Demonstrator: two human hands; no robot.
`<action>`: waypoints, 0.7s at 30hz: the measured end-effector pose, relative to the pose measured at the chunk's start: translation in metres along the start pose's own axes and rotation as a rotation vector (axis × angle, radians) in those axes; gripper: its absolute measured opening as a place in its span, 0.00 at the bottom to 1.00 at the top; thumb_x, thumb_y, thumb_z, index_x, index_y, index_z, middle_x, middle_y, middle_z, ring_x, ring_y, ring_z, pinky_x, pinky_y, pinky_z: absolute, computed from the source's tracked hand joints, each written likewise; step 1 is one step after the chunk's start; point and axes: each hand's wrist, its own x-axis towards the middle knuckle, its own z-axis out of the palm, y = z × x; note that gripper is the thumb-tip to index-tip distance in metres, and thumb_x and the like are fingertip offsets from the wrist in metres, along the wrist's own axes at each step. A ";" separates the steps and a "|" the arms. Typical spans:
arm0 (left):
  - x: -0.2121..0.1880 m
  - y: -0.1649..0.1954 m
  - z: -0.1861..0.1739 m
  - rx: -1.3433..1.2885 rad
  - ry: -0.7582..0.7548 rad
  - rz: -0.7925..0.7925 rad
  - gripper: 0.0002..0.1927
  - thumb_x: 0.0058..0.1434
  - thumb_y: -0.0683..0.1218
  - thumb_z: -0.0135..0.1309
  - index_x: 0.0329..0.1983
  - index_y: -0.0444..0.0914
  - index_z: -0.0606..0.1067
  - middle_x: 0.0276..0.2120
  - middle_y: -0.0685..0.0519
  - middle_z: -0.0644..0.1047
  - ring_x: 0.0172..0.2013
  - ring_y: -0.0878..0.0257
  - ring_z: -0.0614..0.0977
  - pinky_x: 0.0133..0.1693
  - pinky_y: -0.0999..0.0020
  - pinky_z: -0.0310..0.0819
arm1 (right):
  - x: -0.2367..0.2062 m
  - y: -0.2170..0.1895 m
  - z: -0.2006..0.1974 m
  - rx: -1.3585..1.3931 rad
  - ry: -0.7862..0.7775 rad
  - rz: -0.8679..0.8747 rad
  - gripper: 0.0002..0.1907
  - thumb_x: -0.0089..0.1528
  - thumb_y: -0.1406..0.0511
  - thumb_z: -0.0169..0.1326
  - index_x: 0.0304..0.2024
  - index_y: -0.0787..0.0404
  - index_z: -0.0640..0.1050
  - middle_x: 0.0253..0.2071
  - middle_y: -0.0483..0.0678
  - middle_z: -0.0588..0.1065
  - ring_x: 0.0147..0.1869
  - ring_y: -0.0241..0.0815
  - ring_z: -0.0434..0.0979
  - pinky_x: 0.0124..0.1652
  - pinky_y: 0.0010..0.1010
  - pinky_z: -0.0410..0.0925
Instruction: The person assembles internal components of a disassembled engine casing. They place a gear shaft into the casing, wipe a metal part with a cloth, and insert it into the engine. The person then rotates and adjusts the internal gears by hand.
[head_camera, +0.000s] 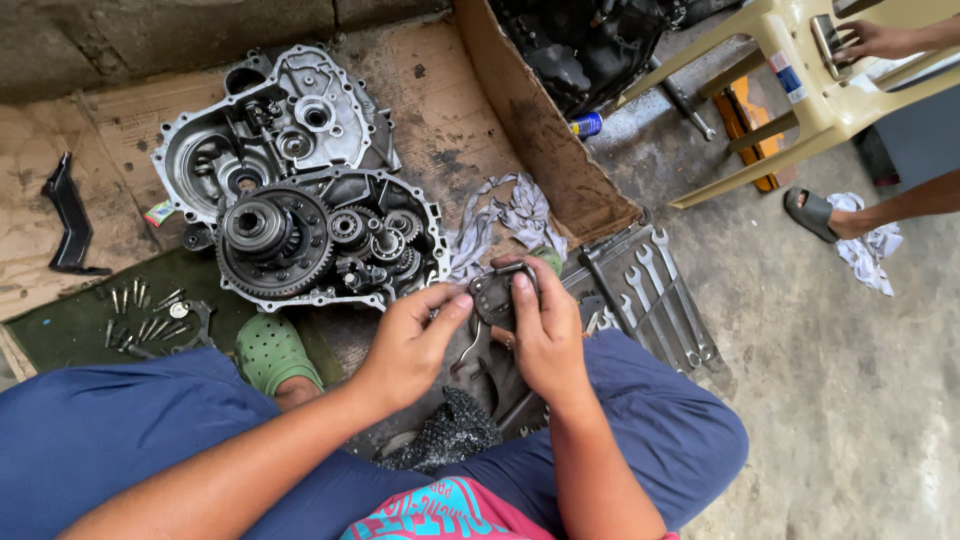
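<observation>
1. The person sits on the floor (850, 400) in blue trousers, and both hands meet in the middle of the view
2. The left hand (405, 345) and the right hand (545, 335) hold one small dark metal part (495, 295) between them
3. The fingers of the left hand pinch the left edge of the part, with the thumb tip on it
4. The fingers of the right hand curl around the right side of the part, and the thumb presses on its front
5. The small part is up off the floor, just above the person's knees and near the open gearbox
6. The open gearbox half (330, 240) lies just beyond the left hand, full of shiny gears, with one big toothed wheel on its left
7. The other gearbox cover (280, 125) lies further away, touching the first half, on brown cardboard (440, 110)
8. A white and grey rag (505, 215) lies just right of the gearbox, beyond the hands
9. A row of silver spanners (660, 295) lies on a dark tray to the right of the right hand
10. Small bolts (140, 310) lie in a group on a green mat at the left
11. A green clog (270, 350) is on the person's foot, left of the left hand
12. Far right, another person's hand (875, 40) rests on a pale plastic chair (800, 100), and a foot in a grey sandal (812, 212) stands on the floor below it
</observation>
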 end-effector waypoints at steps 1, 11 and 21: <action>-0.002 -0.001 0.002 0.015 -0.035 -0.068 0.13 0.67 0.48 0.53 0.41 0.32 0.78 0.29 0.57 0.78 0.31 0.70 0.75 0.34 0.69 0.71 | 0.001 -0.002 0.000 -0.003 0.016 -0.016 0.14 0.72 0.65 0.44 0.53 0.66 0.76 0.43 0.49 0.80 0.46 0.35 0.78 0.49 0.27 0.71; 0.004 0.005 -0.002 0.249 -0.220 -0.058 0.17 0.69 0.49 0.49 0.30 0.32 0.76 0.18 0.52 0.73 0.23 0.69 0.70 0.27 0.65 0.67 | 0.012 -0.014 -0.019 -0.098 -0.184 -0.044 0.16 0.69 0.64 0.50 0.57 0.63 0.75 0.44 0.49 0.78 0.46 0.35 0.74 0.47 0.28 0.71; 0.018 -0.058 -0.010 0.280 -0.109 -0.050 0.16 0.67 0.49 0.50 0.31 0.31 0.76 0.20 0.51 0.76 0.24 0.67 0.74 0.29 0.64 0.70 | 0.016 0.053 0.019 0.799 -0.130 0.300 0.22 0.72 0.60 0.43 0.66 0.61 0.69 0.55 0.48 0.74 0.56 0.39 0.74 0.53 0.29 0.66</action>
